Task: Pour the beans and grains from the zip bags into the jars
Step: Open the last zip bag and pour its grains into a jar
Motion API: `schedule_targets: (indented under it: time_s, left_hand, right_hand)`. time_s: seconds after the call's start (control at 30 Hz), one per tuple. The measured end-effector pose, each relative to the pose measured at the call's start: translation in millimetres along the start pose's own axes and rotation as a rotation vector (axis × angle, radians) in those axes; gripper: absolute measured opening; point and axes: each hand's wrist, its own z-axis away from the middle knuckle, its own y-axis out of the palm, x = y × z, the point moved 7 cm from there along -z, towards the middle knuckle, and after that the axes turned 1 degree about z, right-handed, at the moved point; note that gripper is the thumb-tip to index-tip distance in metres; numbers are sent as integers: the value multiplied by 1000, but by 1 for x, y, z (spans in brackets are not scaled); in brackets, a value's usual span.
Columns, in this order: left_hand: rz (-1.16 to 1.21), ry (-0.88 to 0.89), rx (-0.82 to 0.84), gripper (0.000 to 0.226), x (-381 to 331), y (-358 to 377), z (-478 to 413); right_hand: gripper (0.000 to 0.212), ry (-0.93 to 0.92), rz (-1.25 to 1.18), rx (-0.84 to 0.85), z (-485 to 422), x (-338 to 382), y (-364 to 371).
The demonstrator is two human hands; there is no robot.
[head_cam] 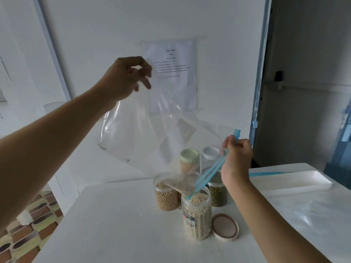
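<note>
White tabletop (pixel 114 224), above which a large clear zip bag (pixel 144 130) hangs tilted. Its blue-zipped mouth is lowered to the rim of the open grain jar (pixel 196 215), and a small heap of pale grains is gathered at that low corner. The left hand (pixel 129 76) pinches the raised bottom corner of the bag and the right hand (pixel 236 154) grips the blue zip strip; the beige lid (pixel 225 227) lies flat on the tabletop just right of the jar.

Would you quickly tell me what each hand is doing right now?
Left hand: pinches a corner of the zip bag.
Right hand: grips its blue zipper strip.
</note>
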Motion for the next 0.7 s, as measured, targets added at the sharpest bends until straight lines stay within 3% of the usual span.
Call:
schedule_targets:
  time_s: [0.27,0.47,0.6,0.7]
  left_hand:
    - [-39,-38,22,30,5,7,-5]
    - [-266,7,134,23,-6,21,5]
    - [-356,25,217,36,-7,29,15]
    - [-314,14,338,64,2,31,23]
  right_hand:
    - [22,57,-7,-9,-4,-7,-2]
    - [15,143,-64,-58,-7,-16,-12]
    - [15,159,-70,-64,-5,-22,-15]
    - [17,169,-101,-63,-5,-24,-15]
